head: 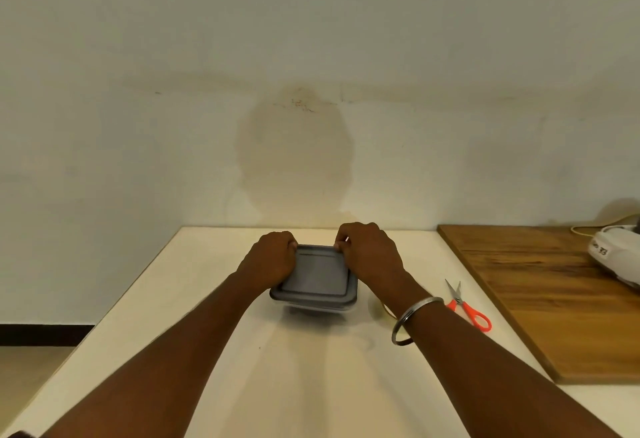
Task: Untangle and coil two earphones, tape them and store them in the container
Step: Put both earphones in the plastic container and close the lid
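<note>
**Student:** Reading from the largest item down, how far had the task come?

**Tutor:** The white table point(207, 316) bore no loose earphones, tangled or coiled, anywhere in view. The wooden board point(536, 299) beside it, at the right, carried only a white device point(613, 257) with a cable. The grey container point(311, 299) stood at the table's middle, near the far edge, with its lid point(315, 271) on. Its contents were hidden. By judgement, the earphones were already stored and the lid was being pressed home. An opening move at the very start could not be ruled out.

**Student:** And the hands?

**Tutor:** Both arms reached straight forward. The left hand point(273, 257) lay over the lid's far-left corner and the right hand point(369, 252) over its far-right corner. Each had its fingers curled down around the lid's edge, grasping it. Blur under the container hid whether its base touched the table.

**Student:** Which smaller items remained?

**Tutor:** Orange-handled scissors point(467, 309) lay closed just right of the right wrist, apart from the container. A metal bracelet point(412, 320) circled that wrist. Behind it showed part of a yellowish ring point(382, 309), possibly the tape roll, though too little was visible to be sure.
</note>
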